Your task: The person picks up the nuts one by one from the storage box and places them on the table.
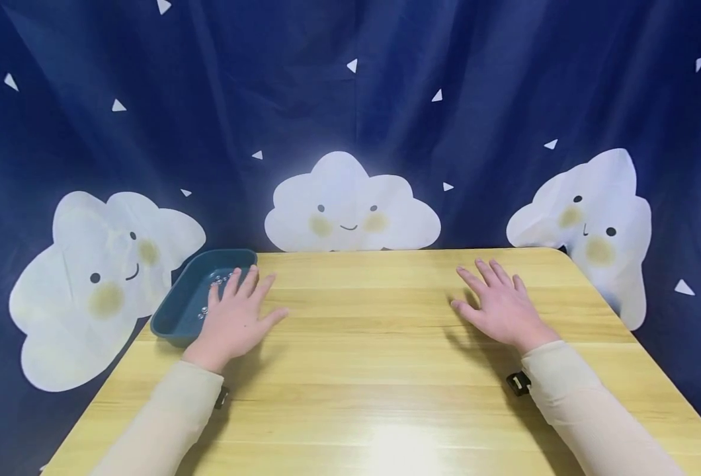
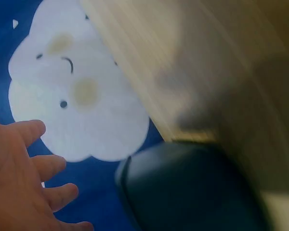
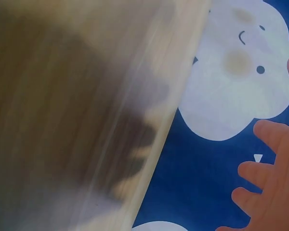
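Observation:
My left hand (image 1: 235,322) is spread over the near right side of a dark teal tray (image 1: 174,311), overlapping it in the head view. Inside the tray lie several small, clear, shiny pieces (image 1: 219,280), partly hidden behind the fingers. On the right, my other hand (image 1: 502,305) hovers palm down above the wooden table (image 1: 356,344), its fingers apart and its shadow beneath. Neither hand holds anything. In the left wrist view the spread fingers (image 2: 55,166) show at the left, with the tray's blurred side (image 2: 192,187) below. The right wrist view shows the right fingers (image 3: 260,175) extended.
The tray stands at the table's far left corner. Behind the table hangs a dark blue curtain (image 1: 303,86) with smiling white clouds (image 1: 350,198) and small white triangles. A black strap clip (image 1: 518,383) sits at the right cuff.

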Demonstrator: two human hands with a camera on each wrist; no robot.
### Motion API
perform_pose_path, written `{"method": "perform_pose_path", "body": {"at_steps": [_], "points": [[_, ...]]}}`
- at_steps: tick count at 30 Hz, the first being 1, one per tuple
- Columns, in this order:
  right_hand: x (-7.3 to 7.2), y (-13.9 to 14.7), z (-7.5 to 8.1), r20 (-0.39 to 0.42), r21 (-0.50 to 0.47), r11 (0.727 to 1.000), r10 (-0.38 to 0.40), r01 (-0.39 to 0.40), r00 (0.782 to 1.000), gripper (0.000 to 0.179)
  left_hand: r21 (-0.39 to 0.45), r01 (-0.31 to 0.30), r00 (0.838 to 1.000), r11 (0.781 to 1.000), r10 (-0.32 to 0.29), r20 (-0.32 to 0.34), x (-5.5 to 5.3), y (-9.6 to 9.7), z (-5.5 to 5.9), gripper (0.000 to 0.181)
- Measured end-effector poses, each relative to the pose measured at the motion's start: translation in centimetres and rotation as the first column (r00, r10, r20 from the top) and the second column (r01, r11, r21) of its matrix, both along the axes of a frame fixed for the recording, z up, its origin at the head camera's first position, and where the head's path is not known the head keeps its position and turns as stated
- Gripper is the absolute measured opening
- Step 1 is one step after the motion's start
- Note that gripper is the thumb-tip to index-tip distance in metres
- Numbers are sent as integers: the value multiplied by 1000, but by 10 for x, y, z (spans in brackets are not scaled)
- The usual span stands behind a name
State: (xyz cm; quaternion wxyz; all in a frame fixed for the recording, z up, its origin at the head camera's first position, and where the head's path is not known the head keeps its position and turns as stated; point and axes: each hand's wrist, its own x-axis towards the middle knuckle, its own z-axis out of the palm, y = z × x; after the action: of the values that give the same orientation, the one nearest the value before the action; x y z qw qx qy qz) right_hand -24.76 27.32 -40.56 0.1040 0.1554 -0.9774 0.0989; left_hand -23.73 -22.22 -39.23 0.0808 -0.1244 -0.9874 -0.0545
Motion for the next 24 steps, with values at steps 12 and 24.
{"method": "perform_pose_path", "body": {"at_steps": [12, 24], "points": [[8, 2, 0, 9, -5, 1000, 2, -2, 1000, 72, 41, -106, 994, 994, 105, 33, -5, -66, 2, 86], [12, 2, -1, 17, 10, 1000, 9, -9, 1000, 70, 61, -143, 986, 988, 137, 94, -20, -120, -7, 86]]}}
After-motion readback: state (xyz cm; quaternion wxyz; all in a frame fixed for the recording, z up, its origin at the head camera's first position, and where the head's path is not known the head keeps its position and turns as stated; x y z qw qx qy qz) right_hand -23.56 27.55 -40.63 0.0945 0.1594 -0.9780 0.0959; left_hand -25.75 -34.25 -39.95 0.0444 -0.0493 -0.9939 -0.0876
